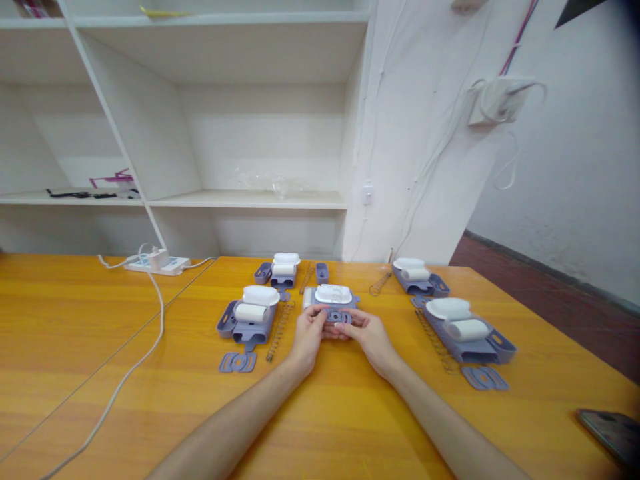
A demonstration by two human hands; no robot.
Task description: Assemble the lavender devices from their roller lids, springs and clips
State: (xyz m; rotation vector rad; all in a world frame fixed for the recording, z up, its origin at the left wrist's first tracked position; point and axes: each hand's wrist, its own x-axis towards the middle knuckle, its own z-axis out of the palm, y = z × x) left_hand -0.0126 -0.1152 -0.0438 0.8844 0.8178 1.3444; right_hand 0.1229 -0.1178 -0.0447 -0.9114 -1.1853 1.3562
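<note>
Both hands meet at the middle of the table around a flat purple-grey plastic plate with cut-out slots point(336, 317). My left hand point(309, 333) pinches its left end, and my right hand point(369, 337) grips the right end. Just beyond the fingers lies a purple-grey housing point(353, 301) with a white oval brush-like piece point(333, 293) on top and a white roller at its left. A similar slotted plate point(237, 362) rests left of my left forearm, beside a long coil spring point(281, 331). Some fingertips are hidden behind the held plate.
Sets of purple-grey housings with white rollers stand at left point(255, 327), back point(284, 280), right point(467, 340) and back right point(417, 283). A white power strip point(160, 263) trails a cable point(157, 347) across the left side. A phone point(613, 430) lies at the right edge; white shelves point(250, 200) rise behind.
</note>
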